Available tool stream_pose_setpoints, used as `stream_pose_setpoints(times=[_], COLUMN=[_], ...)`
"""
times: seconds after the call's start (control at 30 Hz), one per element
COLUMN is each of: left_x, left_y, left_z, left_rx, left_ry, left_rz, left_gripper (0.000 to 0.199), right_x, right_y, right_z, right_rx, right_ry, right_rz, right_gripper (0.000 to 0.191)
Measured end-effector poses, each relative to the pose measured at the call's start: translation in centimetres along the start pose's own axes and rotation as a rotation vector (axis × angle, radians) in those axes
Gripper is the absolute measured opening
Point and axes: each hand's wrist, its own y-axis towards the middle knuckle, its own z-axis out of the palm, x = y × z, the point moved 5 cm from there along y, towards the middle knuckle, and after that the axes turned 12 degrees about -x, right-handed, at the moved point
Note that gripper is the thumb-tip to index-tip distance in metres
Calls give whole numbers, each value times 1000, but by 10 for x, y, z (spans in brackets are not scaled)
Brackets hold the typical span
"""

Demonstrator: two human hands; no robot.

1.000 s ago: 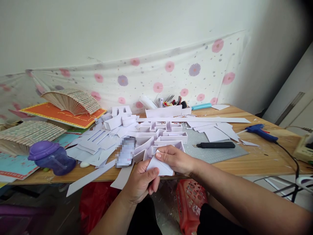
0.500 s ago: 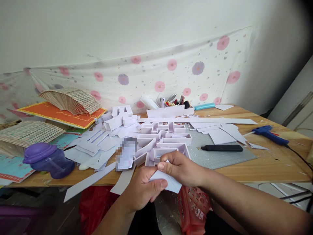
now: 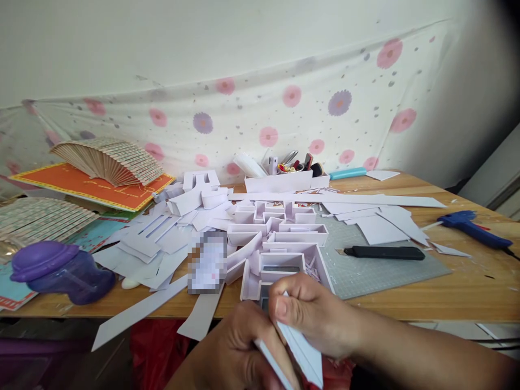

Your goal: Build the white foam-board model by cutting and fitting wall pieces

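Note:
My right hand (image 3: pixel 311 311) pinches a folded white paper piece (image 3: pixel 301 346) between thumb and fingers, low in front of the table edge. Close against it on the left, my left hand (image 3: pixel 247 346) is closed on another white strip-like part (image 3: pixel 273 362); whether both parts belong to one piece is not clear. Just beyond my hands lies a white structure of open paper compartments (image 3: pixel 280 233), whose near end is partly hidden by my right hand. To its right, a black utility knife (image 3: pixel 385 253) rests on a grey cutting mat (image 3: pixel 357 276).
White paper pieces (image 3: pixel 154 244) spread left of the structure, beside a blurred-out flat object (image 3: pixel 207 262). A purple cup (image 3: pixel 60 271) and folding fans (image 3: pixel 109 162) are at the left. A blue glue gun (image 3: pixel 475 227) lies right. A box of tools (image 3: pixel 278 181) stands behind.
Both hands have moved down and nearer. The white piece between them now looks parted or bent, with edges showing at each hand. The whole view has shifted slightly closer.

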Motion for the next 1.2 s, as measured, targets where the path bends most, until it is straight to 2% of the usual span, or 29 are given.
stream_pose_setpoints(times=[0.07, 0.17, 0.27, 0.33, 0.4, 0.5, 0.57, 0.63, 0.73, 0.8, 0.87, 1.03, 1.2], left_x=[-4, -2, 5, 7, 4, -10, -25, -39, -53, -58, -62, -65, -70], left_y=[0, 2, 5, 7, 8, 7, 8, 12, 24, 35, 48, 83, 105], left_z=[1, -2, -4, -8, -19, -51, -74, -90, -105, -108, -108, -118, -129], left_rx=[16, -38, -128, -205, -317, -583, -726, -773, -819, -837, -838, -790, -825], left_ry=[12, 20, -64, -121, -128, 14, 209, 408, 590, 624, 635, 708, 815], left_rz=[1, -77, -104, -87, -48, 45, 113, 154, 155, 144, 179, 261, 290], left_gripper=[49, 39, 37, 35, 33, 30, 26, 22, 19, 18, 26, 26, 22], right_x=[0, 8, 25, 37, 43, 40, 34, 26, 19, 17, 14, 2, -8], right_y=[0, 3, 11, 19, 27, 35, 38, 41, 44, 48, 54, 74, 83], right_z=[2, -2, -23, -57, -102, -168, -200, -219, -231, -234, -237, -235, -238], right_rx=[-16, -56, -125, -307, -546, -808, -907, -932, -954, -997, -1022, -940, -887], right_ry=[26, -53, -203, -336, -442, -594, -684, -782, -974, -1057, -1088, -1156, -1234], right_rz=[9, -37, -146, -240, -282, -258, -215, -180, -193, -220, -227, -227, -238], right_gripper=[50, 49, 47, 46, 44, 35, 27, 21, 17, 20, 24, 20, 16])
